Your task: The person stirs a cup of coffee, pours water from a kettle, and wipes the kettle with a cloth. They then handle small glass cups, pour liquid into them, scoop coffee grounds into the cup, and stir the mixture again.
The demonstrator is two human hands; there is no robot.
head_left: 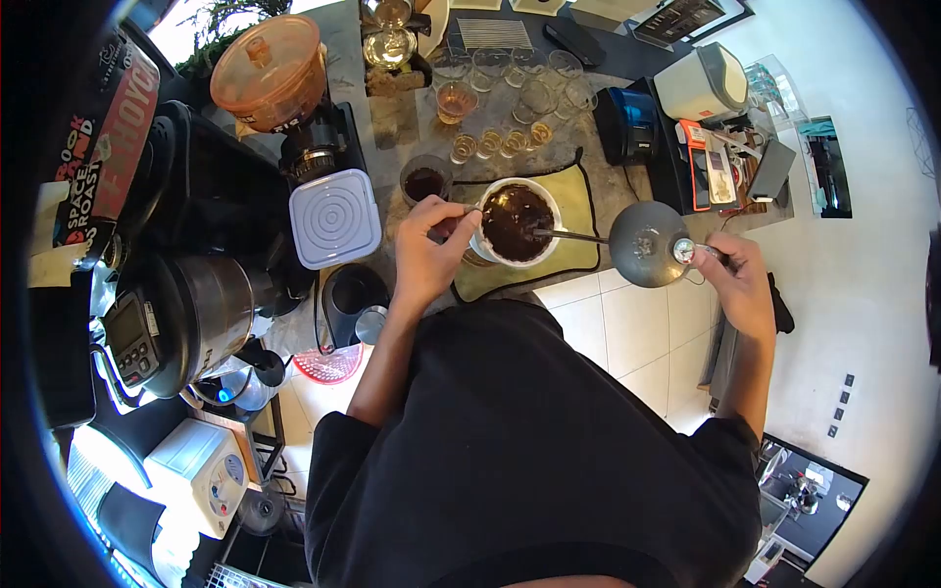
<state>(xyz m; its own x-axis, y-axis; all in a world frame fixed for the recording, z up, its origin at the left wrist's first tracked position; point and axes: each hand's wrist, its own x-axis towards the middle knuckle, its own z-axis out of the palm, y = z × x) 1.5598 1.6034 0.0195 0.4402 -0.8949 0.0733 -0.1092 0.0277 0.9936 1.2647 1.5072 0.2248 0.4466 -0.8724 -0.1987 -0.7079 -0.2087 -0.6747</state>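
Observation:
A round white coffee dripper [559, 235] stands on the green cloth [580, 220] at the counter's front edge. Dark wet coffee grounds [515, 220] fill it, with some bubbles on top. My left hand [431, 245] pinches thumb and forefinger together at the dripper's left rim; the exact part gripped is partly hidden. On the right, my right hand [740, 279] is closed round the handle of a dark gooseneck kettle [637, 245]. The kettle's thin spout [583, 236] reaches left, its tip over the grounds. Just behind my left hand is a glass of dark liquid [425, 183].
Small filled glasses [488, 146] and several clear glasses [534, 98] stand behind the cloth. A white-lidded container [335, 219], a grinder with an orange hopper [270, 73] and a black cup [353, 294] line the left. A blue-black box [627, 127] stands at right.

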